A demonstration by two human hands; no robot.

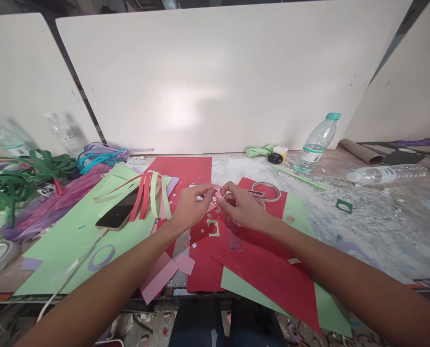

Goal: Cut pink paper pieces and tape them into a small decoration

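My left hand [196, 202] and my right hand [241, 203] meet over the red paper, both with fingers pinched. Between their fingertips is a small piece of pink paper [218, 193], held from both sides. Under and around the hands lie sheets of red paper [268, 267] strewn with small scraps. A light green square with a hole cut in it [213, 228] and a clear purplish ruler [234, 236] lie just below. Scissors [256, 193] rest beyond my right hand, partly hidden by it, next to a ring-shaped tape roll [274, 193]. Pink paper pieces [160, 277] lie near the front edge.
On the left, a phone [119, 212] with a white cable [73, 272] sits on green paper [48, 258], beside red and cream strips [146, 195]. A water bottle [316, 144] stands back right; another bottle [388, 174] lies on its side. A white partition [218, 77] closes the back.
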